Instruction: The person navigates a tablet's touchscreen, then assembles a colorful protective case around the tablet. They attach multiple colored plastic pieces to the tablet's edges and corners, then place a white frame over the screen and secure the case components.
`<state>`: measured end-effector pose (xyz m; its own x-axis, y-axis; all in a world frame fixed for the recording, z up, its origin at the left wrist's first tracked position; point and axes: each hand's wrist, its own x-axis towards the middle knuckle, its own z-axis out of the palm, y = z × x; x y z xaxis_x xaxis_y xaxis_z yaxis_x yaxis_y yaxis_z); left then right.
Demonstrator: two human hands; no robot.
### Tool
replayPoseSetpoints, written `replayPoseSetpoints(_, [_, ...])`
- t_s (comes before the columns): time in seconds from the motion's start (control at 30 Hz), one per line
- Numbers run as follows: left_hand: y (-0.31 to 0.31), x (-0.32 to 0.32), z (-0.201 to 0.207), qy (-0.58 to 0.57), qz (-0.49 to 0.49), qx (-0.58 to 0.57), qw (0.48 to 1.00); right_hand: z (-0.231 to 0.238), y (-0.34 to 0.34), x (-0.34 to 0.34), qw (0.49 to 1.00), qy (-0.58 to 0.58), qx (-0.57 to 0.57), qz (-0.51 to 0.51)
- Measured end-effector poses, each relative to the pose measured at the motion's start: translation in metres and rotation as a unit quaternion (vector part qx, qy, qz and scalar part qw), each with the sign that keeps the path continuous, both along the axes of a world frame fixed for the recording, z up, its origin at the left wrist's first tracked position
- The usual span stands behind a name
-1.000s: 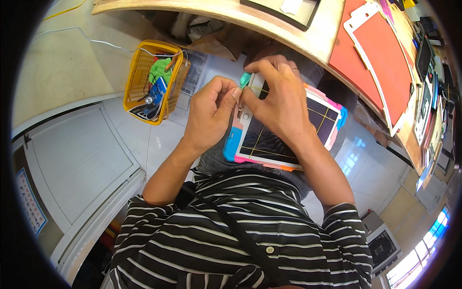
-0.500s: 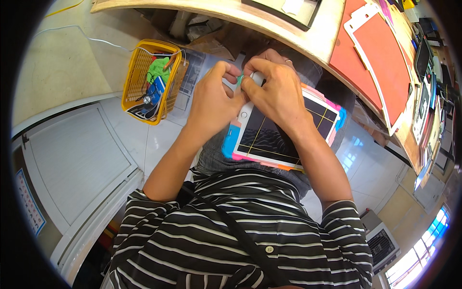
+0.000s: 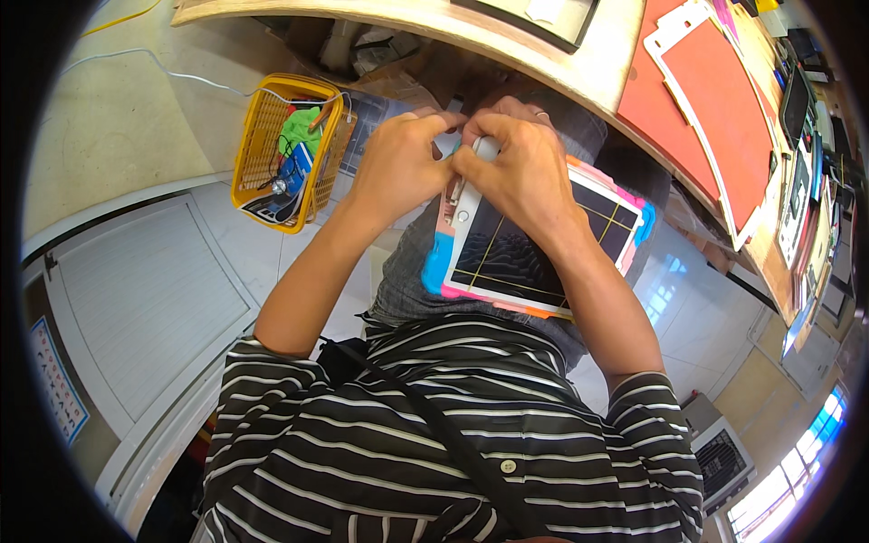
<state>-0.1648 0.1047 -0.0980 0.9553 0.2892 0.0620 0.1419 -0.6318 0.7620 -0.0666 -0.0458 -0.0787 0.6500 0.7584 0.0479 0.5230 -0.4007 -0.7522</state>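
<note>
On my lap lies a tablet (image 3: 511, 253) with a white frame, a dark screen crossed by thin yellow lines, and a case (image 3: 438, 262) in blue, pink and orange. My right hand (image 3: 516, 154) is closed around the tablet's far left corner, thumb on the white frame and other fingers curled over the far side. Close against it, my left hand (image 3: 407, 158) is closed in a pinch at the same corner. Whatever its fingertips hold is hidden. Just below them, a narrow gap shows between the white frame and the case's left side.
A yellow plastic basket (image 3: 288, 149) on the floor at left holds a green cloth, cables and small items. The wooden table edge (image 3: 416, 20) curves across the top. Red boards and a white frame (image 3: 706, 127) lie on it at right. A white cable (image 3: 172, 71) trails toward the basket.
My left hand has shifted slightly up and its fingers have closed in. The green bit between the hands is no longer visible. More of the gap along the tablet's left edge shows.
</note>
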Motion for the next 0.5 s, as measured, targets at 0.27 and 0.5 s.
replayPoseSetpoints(0.27, [0.006, 0.022, -0.004, -0.012, -0.029, -0.012, 0.999, 0.002, -0.025, -0.003, 0.997, 0.036, 0.04, -0.052])
replayPoseSetpoints(0.5, [0.006, 0.03, 0.01, 0.002, -0.019, -0.052, 0.998, -0.004, -0.04, -0.011, 0.997, -0.068, 0.043, -0.021])
